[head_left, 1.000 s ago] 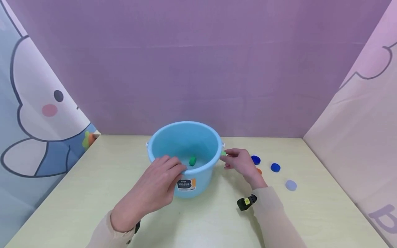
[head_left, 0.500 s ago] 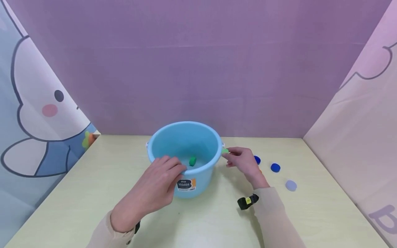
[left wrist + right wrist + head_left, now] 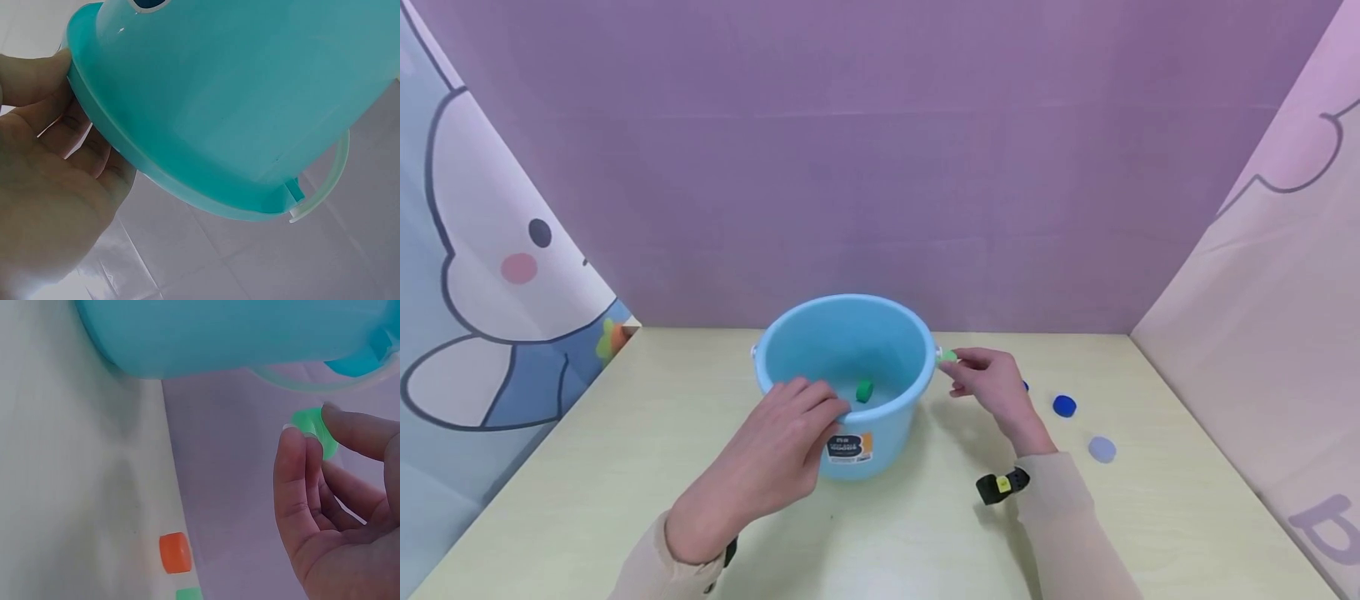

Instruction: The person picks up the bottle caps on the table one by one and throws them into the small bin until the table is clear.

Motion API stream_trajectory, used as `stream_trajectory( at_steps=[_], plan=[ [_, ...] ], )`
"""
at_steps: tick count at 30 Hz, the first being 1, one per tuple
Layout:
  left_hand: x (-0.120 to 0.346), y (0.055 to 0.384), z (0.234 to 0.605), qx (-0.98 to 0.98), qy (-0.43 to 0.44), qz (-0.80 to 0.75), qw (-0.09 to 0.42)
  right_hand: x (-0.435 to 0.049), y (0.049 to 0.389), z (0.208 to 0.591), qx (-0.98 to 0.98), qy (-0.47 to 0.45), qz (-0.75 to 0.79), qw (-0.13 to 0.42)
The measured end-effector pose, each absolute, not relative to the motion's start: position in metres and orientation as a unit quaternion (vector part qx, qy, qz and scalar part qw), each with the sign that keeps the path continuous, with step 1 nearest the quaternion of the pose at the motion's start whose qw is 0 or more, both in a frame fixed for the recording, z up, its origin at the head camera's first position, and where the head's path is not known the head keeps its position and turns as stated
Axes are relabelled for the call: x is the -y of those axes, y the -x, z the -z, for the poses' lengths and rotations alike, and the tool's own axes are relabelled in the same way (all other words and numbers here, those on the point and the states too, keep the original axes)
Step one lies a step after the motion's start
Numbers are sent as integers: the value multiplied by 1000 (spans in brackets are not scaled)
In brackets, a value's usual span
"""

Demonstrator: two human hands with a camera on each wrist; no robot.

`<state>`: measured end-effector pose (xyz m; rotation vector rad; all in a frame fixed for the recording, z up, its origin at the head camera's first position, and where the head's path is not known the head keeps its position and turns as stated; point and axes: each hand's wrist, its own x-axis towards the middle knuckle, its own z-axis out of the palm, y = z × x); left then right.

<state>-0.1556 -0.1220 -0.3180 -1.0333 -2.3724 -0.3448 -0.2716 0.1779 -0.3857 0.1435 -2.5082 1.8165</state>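
Observation:
A light blue bucket [image 3: 887, 442] stands upright on the table, its white handle [image 3: 334, 172] hanging at the side in the left wrist view. My left hand [image 3: 775, 450] grips its near rim, with the fingers [image 3: 90, 150] passing behind the edge. Inside at the bottom lies a dark green bottle cap [image 3: 865, 391]. Just outside the right rim, beside the handle joint, my right hand [image 3: 996, 387] pinches a light green bottle cap [image 3: 315, 431] between thumb and fingertips. That hand is raised above the table.
Right of the bucket lie a blue cap [image 3: 1064, 406] and a pale lilac cap [image 3: 1102, 450]. Another blue cap [image 3: 1025, 386] is mostly hidden by the right hand. The right wrist view shows an orange cap [image 3: 175, 553] and part of a green one [image 3: 189, 594]. A purple backdrop [image 3: 880, 208] rises behind.
My right hand, still pinching the light green cap, has risen slightly and shifted a little right along the bucket's side. The left hand and bucket stay in place.

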Motion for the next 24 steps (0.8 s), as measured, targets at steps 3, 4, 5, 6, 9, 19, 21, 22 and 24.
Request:
stream_trajectory(
  at_steps=[3, 4, 5, 6, 9, 19, 21, 22, 24],
  plan=[
    [122, 156, 318, 876, 383, 127, 263, -178, 270, 383, 803, -50, -593, 32],
    [122, 156, 318, 876, 384, 127, 264, -179, 270, 383, 801, -52, -596, 35],
    [122, 156, 318, 875, 384, 127, 265, -179, 270, 382, 798, -54, -599, 38],
    [123, 156, 318, 875, 384, 127, 266, -178, 270, 382, 797, -55, -600, 41],
    [123, 156, 318, 874, 386, 127, 268, -177, 270, 380, 796, -55, -600, 50],
    [122, 156, 318, 874, 384, 129, 267, -178, 265, 372, 796, -55, -599, 63],
    [122, 156, 318, 875, 383, 129, 266, -178, 264, 369, 793, -56, -603, 64],
    [122, 156, 318, 875, 383, 129, 266, -178, 264, 368, 793, -56, -603, 65],
    [122, 156, 318, 876, 382, 129, 265, -178, 262, 365, 793, -56, -603, 67]
  ],
)
